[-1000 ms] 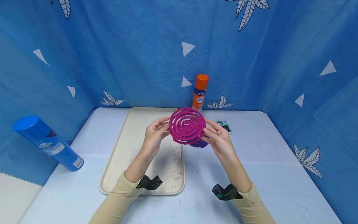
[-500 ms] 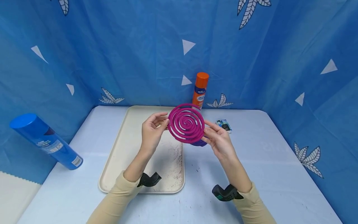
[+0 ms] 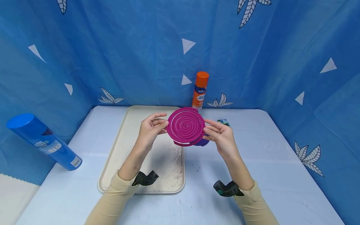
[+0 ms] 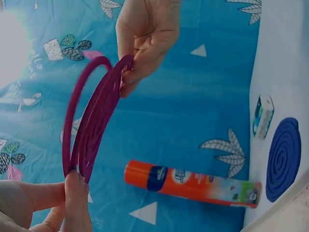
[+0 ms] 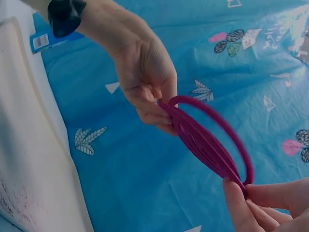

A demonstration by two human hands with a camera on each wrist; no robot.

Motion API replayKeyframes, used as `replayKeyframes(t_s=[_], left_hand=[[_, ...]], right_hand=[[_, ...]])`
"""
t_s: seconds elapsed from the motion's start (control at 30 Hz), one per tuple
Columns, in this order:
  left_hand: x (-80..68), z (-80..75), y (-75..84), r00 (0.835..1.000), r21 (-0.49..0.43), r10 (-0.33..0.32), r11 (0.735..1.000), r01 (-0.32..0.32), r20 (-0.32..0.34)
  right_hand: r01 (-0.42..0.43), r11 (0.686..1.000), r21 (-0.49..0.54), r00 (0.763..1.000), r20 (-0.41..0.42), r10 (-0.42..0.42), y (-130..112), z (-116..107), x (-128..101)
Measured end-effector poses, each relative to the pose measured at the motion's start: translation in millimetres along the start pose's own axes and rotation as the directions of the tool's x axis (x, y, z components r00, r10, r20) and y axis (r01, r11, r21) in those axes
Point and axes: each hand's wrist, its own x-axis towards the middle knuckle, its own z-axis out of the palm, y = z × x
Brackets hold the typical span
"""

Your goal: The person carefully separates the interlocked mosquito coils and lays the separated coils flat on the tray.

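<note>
A magenta mosquito coil [image 3: 186, 125] is held up in front of me, its broad face towards the head view. My left hand [image 3: 151, 127] pinches its left edge between thumb and fingers. On the opposite edge, the thumb and fingers of my right hand [image 3: 222, 137] grip the rim. Both wrist views show the coil nearly edge-on, with one outer strand [image 5: 227, 126] bowed away from the rest. Behind and below it a purple-blue coil [image 4: 284, 159] lies flat on the table, mostly hidden in the head view.
A cream tray [image 3: 121, 147] with reddish specks lies under my left arm. An orange-capped spray can [image 3: 200, 89] stands at the back, near a small printed box [image 4: 263, 117]. A blue spray can [image 3: 46, 142] stands at the left. Blue cloth [image 3: 135, 47] encloses the table.
The gaps between the magenta coil's strands, wide half a second ago, are now almost closed, and an outer strand shows below its lower edge. Both hands keep their hold at nearly the same height.
</note>
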Motion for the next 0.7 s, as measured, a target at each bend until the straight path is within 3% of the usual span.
replayKeyframes(t_s=[0.07, 0.17, 0.3, 0.4, 0.43, 0.47, 0.6, 0.67, 0.7], left_hand=[[0.7, 0.1, -0.7, 0.999, 0.047, 0.038, 0.998, -0.037, -0.011], [1.2, 1.3, -3.2, 0.987, 0.161, 0.158, 0.975, -0.153, -0.016], [2.9, 1.8, -7.7, 0.936, 0.291, 0.350, 0.892, -0.345, 0.038], [3.8, 1.2, -9.5, 0.902, 0.339, 0.425, 0.839, -0.425, 0.079], [3.8, 1.0, -9.3, 0.903, 0.339, 0.422, 0.840, -0.423, 0.082], [3.9, 0.7, -9.1, 0.914, 0.321, 0.397, 0.858, -0.400, 0.079], [4.4, -1.9, -6.1, 0.984, 0.141, 0.173, 0.974, -0.175, 0.032], [5.6, -3.2, -6.1, 0.996, 0.061, 0.092, 0.994, -0.093, 0.008], [5.9, -3.3, -6.2, 0.996, 0.050, 0.088, 0.995, -0.088, -0.003]], right_hand=[[-0.009, 1.000, -0.005, 1.000, -0.007, 0.009, 0.8, 0.8, 0.7], [-0.058, 0.998, 0.014, 0.998, -0.036, 0.058, 1.4, 2.3, 1.2], [-0.147, 0.986, 0.077, 0.985, -0.076, 0.152, 1.6, 3.1, 1.8], [-0.173, 0.980, 0.097, 0.979, -0.091, 0.182, 1.8, 2.3, 2.2], [-0.166, 0.982, 0.087, 0.980, -0.096, 0.174, 2.0, 2.1, 2.4], [-0.152, 0.985, 0.076, 0.982, -0.100, 0.159, 2.3, 2.0, 2.5], [-0.076, 0.997, 0.012, 0.991, -0.107, 0.077, 4.6, 3.2, 3.4], [-0.069, 0.997, 0.015, 0.992, -0.101, 0.070, 6.1, 4.4, 4.0], [-0.083, 0.996, 0.034, 0.992, -0.094, 0.086, 6.7, 4.9, 4.3]])
